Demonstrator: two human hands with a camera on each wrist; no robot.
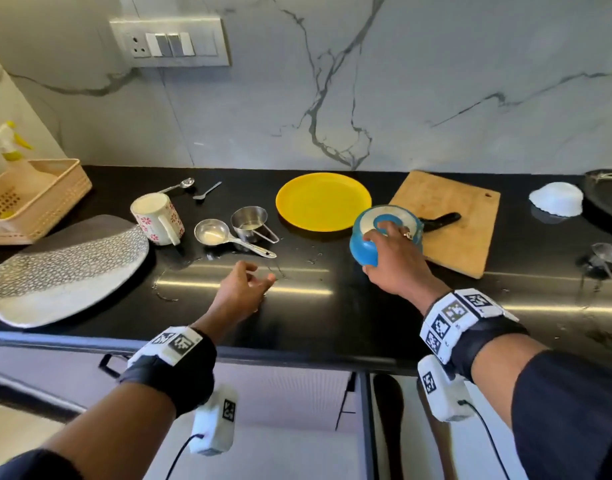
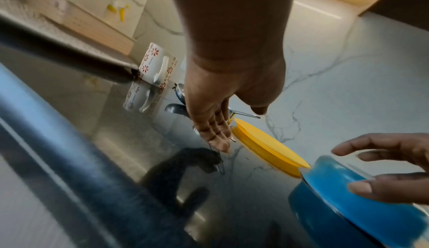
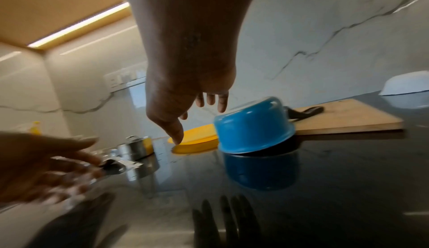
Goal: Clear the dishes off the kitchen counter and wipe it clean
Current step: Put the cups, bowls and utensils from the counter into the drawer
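My right hand [image 1: 393,263] has fingers spread over the tilted, upside-down blue enamel bowl [image 1: 384,233] at the wooden board's [image 1: 446,223] left edge; can't tell if gripped. Left hand [image 1: 244,285] loose, empty. Risk: bowl slips on wet black counter [image 1: 332,317], knocks yellow plastic plate [image 1: 323,201].

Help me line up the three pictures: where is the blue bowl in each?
Head: blue bowl right of centre, under the right hand.
Left wrist: bottom right corner.
Right wrist: centre right, upside down and tilted.
Shared landmark: the yellow plate beside it.
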